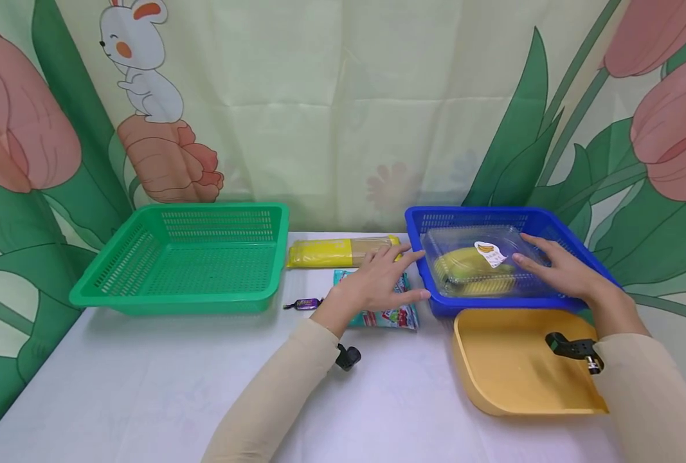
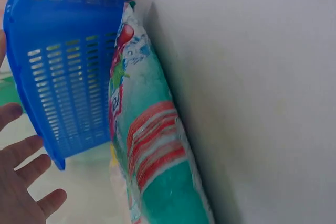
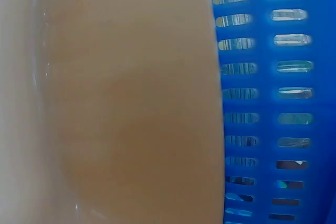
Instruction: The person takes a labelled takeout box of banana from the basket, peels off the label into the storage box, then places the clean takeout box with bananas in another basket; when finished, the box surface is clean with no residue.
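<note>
A clear plastic clamshell box of yellow fruit, with a banana sticker on its lid, sits in the blue basket. My right hand is at the box's right side, thumb and fingers extended by the lid; whether they touch it I cannot tell. Fingers spread, my left hand hovers by the basket's left rim and holds nothing. Beneath that hand lies a teal snack bag, partly hidden. In the left wrist view, the fingers appear beside the basket wall. The right wrist view does not show my right hand.
A green basket stands at the left. A yellow packet of noodle-like sticks lies at the back, with a small dark-wrapped candy in front of it. An orange-yellow tray sits before the blue basket, under my right forearm.
</note>
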Tool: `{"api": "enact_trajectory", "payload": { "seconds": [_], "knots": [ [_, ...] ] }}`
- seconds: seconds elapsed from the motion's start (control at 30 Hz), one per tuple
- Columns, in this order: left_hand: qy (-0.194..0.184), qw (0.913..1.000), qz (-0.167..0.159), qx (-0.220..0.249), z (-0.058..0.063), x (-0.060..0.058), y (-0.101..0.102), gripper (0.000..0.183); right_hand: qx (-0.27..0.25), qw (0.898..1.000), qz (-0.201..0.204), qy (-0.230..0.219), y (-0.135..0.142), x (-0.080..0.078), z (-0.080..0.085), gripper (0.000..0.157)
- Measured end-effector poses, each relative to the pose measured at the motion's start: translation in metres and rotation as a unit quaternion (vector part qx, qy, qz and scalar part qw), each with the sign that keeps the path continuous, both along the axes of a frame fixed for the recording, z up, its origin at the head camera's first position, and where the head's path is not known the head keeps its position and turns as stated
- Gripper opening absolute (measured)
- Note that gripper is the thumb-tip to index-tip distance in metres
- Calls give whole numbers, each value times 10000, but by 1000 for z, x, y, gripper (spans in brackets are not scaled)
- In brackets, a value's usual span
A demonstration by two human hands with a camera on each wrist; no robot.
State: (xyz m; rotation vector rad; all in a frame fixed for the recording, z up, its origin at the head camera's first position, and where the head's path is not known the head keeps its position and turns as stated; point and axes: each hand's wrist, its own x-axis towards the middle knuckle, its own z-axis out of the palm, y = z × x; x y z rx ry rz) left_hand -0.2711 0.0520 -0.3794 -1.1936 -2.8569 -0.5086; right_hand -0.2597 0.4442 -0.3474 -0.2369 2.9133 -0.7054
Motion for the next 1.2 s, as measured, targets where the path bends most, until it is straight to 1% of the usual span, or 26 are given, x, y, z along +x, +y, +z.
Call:
{"api": "enact_trajectory", "payload": {
  "seconds": [0.13,0.23,0.4,0.5,0.6,0.67,0.8,0.9,1.0,1.1,1.2],
  "knots": [
    [-170,9998,-46,90,-2,-1,3,81,-44,9999,-56,-78,0,0,1,83],
    [-256,9996,26,150,-3,-2,6,80,-23,9998,-106,-136,0,1,2,83],
    [-273,9993,131,211,3,-1,13,81,-40,9997,-58,-222,0,2,5,83],
    [-239,9993,254,145,6,0,15,82,-134,9995,-22,-278,1,3,7,84],
    [-265,9990,356,92,8,1,16,85,-323,9988,-110,-349,4,5,10,85],
    [-299,9988,371,103,8,1,16,86,-550,9976,-188,-387,7,6,11,85],
    [-408,9983,389,147,8,2,16,90,-1020,9939,-183,-380,12,7,13,84],
    [-460,9980,393,156,7,2,15,91,-1285,9904,-132,-484,16,10,14,81],
    [-369,9984,406,111,7,3,14,91,-1465,9872,-104,-628,19,13,14,79],
    [-188,9989,437,31,8,2,14,92,-1457,9873,-135,-618,20,16,14,80],
    [-83,9989,459,-24,7,1,15,92,-1476,9871,-171,-599,21,17,15,80]
  ]
}}
